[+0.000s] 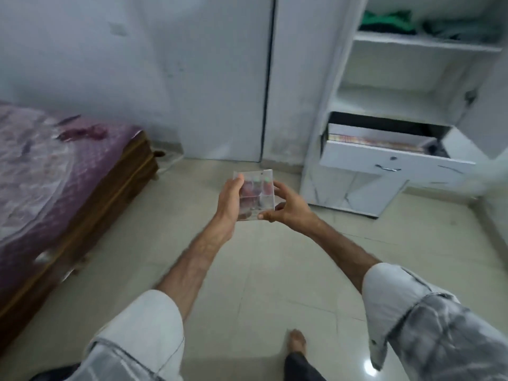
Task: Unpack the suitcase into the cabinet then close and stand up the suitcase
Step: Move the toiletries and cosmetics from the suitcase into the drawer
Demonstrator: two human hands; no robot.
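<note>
Left hand (229,198) fingers curl round the left edge of a clear plastic box (254,195); right hand (288,206) pinches its right lower corner. The box is held above the tiled floor (247,270), near the white cabinet (384,78) with its drawer (393,160) pulled open.

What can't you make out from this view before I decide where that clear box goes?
Head view only:
- Suitcase: out of frame, its state unknown.
- Clear box, held by left hand and right hand: contents blurred, only reddish and green blobs.
- Open drawer: its front hides most of the inside.
- Top shelf: green and grey items blurred, cut by the top edge.
</note>
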